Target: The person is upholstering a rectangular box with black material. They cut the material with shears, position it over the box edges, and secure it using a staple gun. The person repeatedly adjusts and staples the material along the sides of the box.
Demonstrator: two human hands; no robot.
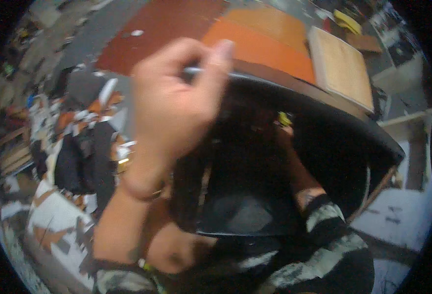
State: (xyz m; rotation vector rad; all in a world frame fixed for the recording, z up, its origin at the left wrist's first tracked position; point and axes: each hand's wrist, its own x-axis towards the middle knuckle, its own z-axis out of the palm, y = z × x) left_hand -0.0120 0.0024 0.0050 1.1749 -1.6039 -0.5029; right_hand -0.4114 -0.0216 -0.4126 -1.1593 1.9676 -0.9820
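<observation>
A large, curved black piece (240,161), open toward me, fills the centre, its glossy rim running across the top. My left hand (176,98) is raised at that rim with its fingers curled over the edge, slightly blurred. Deep in the shadowed hollow, my right hand (284,131) has its fingers closed on a small yellow item (284,118), too small and dim to identify. Its forearm reaches in from the lower right, partly in a dark patterned sleeve.
Dark red (132,34) and orange (260,49) sheets lie beyond the black piece, beside a pale padded board (340,68). A heap of dark, white and orange scraps (79,161) covers the left side. White panels (392,220) and a pale wooden frame stand at right.
</observation>
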